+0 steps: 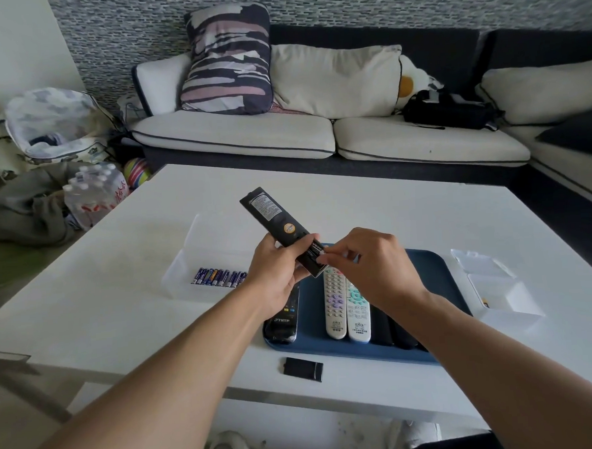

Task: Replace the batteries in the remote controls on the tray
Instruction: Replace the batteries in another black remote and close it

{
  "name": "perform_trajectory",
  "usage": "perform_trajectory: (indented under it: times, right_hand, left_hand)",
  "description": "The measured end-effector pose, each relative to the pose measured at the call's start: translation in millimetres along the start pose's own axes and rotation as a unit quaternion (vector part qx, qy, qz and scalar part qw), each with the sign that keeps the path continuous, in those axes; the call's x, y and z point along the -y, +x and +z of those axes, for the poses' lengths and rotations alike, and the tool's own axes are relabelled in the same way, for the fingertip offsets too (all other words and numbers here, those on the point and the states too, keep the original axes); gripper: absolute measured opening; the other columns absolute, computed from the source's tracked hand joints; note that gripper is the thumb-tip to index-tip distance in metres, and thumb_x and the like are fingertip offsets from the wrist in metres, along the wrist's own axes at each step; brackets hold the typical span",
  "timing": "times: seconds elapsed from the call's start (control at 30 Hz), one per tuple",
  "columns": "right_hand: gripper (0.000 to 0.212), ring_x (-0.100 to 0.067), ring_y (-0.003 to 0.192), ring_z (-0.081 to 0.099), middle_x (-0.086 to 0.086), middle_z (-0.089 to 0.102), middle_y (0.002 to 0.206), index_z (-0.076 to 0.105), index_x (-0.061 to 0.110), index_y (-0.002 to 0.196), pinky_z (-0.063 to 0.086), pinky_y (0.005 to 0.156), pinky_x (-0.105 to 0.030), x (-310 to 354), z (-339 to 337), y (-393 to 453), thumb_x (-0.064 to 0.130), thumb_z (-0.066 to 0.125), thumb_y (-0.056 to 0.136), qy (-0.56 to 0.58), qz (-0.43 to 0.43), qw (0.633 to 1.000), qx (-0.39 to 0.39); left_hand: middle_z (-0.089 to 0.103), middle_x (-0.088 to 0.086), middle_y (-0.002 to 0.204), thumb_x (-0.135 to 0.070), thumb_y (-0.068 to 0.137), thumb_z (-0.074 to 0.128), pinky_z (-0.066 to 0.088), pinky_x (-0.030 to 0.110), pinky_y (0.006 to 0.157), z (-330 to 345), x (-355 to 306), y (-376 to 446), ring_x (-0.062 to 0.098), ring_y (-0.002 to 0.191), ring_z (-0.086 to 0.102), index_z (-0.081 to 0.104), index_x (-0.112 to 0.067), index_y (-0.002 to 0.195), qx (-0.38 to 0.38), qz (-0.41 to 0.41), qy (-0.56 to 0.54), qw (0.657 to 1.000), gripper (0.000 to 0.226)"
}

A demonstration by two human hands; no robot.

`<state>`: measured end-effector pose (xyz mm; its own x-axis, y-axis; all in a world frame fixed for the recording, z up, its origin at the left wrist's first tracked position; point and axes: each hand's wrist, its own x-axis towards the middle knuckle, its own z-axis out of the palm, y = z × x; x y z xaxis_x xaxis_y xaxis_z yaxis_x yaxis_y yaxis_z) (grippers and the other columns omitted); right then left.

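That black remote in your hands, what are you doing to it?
The left hand holds the black remote face down above the blue tray. The right hand pinches at a battery in its open compartment. Its back cover lies on the white table. Other remotes wait on the tray, and a row of batteries sits in a clear box.

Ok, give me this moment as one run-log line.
left hand: holds black remote, back up | right hand: pinching battery at open bay | cover: on table | tray: other remotes waiting
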<state>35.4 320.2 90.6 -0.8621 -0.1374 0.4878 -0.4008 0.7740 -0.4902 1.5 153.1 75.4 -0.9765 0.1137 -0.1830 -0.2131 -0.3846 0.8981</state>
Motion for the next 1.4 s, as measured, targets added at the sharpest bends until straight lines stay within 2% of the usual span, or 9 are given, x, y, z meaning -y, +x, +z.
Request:
perform_trajectory:
  times: [0.1, 0.3, 0.47, 0.73, 0.83, 1.03, 1.2, 1.3, 1.4]
  right_hand:
    - [0.017, -0.009, 0.072, 0.058, 0.012, 0.067, 0.078, 0.077, 0.026, 0.088, 0.046, 0.058, -0.027, 0.2, -1.3, 0.6, 0.042, 0.071, 0.088, -0.087, -0.067, 0.994, -0.018]
    - [0.022, -0.013, 0.067, 0.055, 0.010, 0.064, 0.079, 0.067, 0.021, 0.087, 0.037, 0.053, -0.024, -0.9, -0.9, 1.6, 0.042, 0.069, 0.090, -0.133, -0.140, 0.981, -0.007]
    - [0.021, -0.004, 0.076, 0.056, 0.020, 0.059, 0.088, 0.068, 0.029, 0.094, 0.043, 0.062, -0.022, 0.8, -1.0, -0.5, 0.049, 0.068, 0.088, -0.064, -0.072, 0.994, 0.060]
    - [0.019, -0.004, 0.073, 0.060, 0.018, 0.062, 0.079, 0.069, 0.029, 0.083, 0.047, 0.063, -0.022, 2.8, -1.4, -2.7, 0.042, 0.081, 0.078, 0.054, 0.049, 0.994, 0.080]
    - [0.030, -0.006, 0.073, 0.062, 0.012, 0.067, 0.079, 0.064, 0.026, 0.081, 0.047, 0.061, -0.021, 4.8, -1.3, -1.8, 0.046, 0.085, 0.072, 0.108, 0.137, 0.981, 0.084]
    - [0.051, -0.018, 0.066, 0.062, -0.011, 0.073, 0.080, 0.055, 0.015, 0.077, 0.051, 0.065, -0.039, 2.1, 0.5, -5.2, 0.045, 0.092, 0.060, 0.238, 0.263, 0.926, 0.132]
    - [0.045, -0.020, 0.074, 0.058, -0.006, 0.065, 0.074, 0.048, 0.017, 0.071, 0.043, 0.063, -0.029, -1.4, -2.3, -3.0, 0.023, 0.093, 0.067, 0.313, 0.340, 0.874, 0.150]
    - [0.044, -0.016, 0.069, 0.054, -0.004, 0.062, 0.074, 0.048, 0.018, 0.070, 0.040, 0.061, -0.027, -0.9, -2.5, -3.3, 0.023, 0.091, 0.069, 0.296, 0.360, 0.868, 0.169]
    - [0.041, -0.012, 0.061, 0.051, -0.001, 0.062, 0.069, 0.053, 0.018, 0.070, 0.040, 0.056, -0.024, 1.1, 0.0, -4.7, 0.032, 0.091, 0.068, 0.251, 0.345, 0.892, 0.149]
  left_hand:
    - [0.073, 0.021, 0.111, -0.004, 0.092, 0.067, 0.060, 0.044, 0.083, -1.0, 0.4, 0.3, 0.030, 0.093, 0.073, 0.060, -0.004, 0.116, 0.001, 0.000, -0.010, 1.000, 0.025]
    - [0.075, 0.017, 0.107, -0.003, 0.090, 0.068, 0.059, 0.048, 0.085, -3.8, 3.1, 2.1, 0.032, 0.096, 0.073, 0.060, -0.005, 0.115, -0.008, 0.000, 0.004, 1.000, 0.027]
    - [0.075, 0.018, 0.106, -0.006, 0.086, 0.073, 0.059, 0.052, 0.085, -6.5, 6.1, 4.1, 0.032, 0.094, 0.073, 0.062, -0.004, 0.114, -0.019, 0.002, 0.043, 0.999, 0.030]
    - [0.074, 0.020, 0.107, -0.010, 0.083, 0.079, 0.060, 0.044, 0.074, -5.6, 6.3, 3.0, 0.029, 0.086, 0.074, 0.061, -0.003, 0.115, -0.009, 0.012, 0.078, 0.997, 0.038]
    - [0.075, 0.017, 0.103, -0.009, 0.087, 0.074, 0.060, 0.042, 0.073, -4.8, 4.0, 0.5, 0.026, 0.085, 0.074, 0.060, 0.000, 0.116, 0.003, 0.018, 0.080, 0.997, 0.033]
    - [0.074, 0.015, 0.111, -0.010, 0.096, 0.063, 0.060, 0.041, 0.076, -3.2, 0.0, -5.0, 0.024, 0.093, 0.071, 0.059, -0.007, 0.114, 0.063, -0.003, 0.104, 0.993, 0.019]
    - [0.074, 0.014, 0.114, -0.009, 0.097, 0.062, 0.060, 0.043, 0.081, -0.5, 0.0, -7.8, 0.027, 0.098, 0.071, 0.057, -0.012, 0.118, 0.093, -0.007, 0.110, 0.990, 0.022]
    - [0.074, 0.012, 0.113, -0.008, 0.097, 0.061, 0.060, 0.043, 0.080, 0.2, 1.3, -8.5, 0.030, 0.098, 0.072, 0.056, -0.015, 0.121, 0.101, -0.008, 0.115, 0.988, 0.025]
    - [0.075, 0.011, 0.113, -0.009, 0.096, 0.063, 0.059, 0.041, 0.080, -1.7, 1.9, -7.5, 0.029, 0.100, 0.072, 0.056, -0.012, 0.123, 0.095, -0.012, 0.107, 0.990, 0.028]
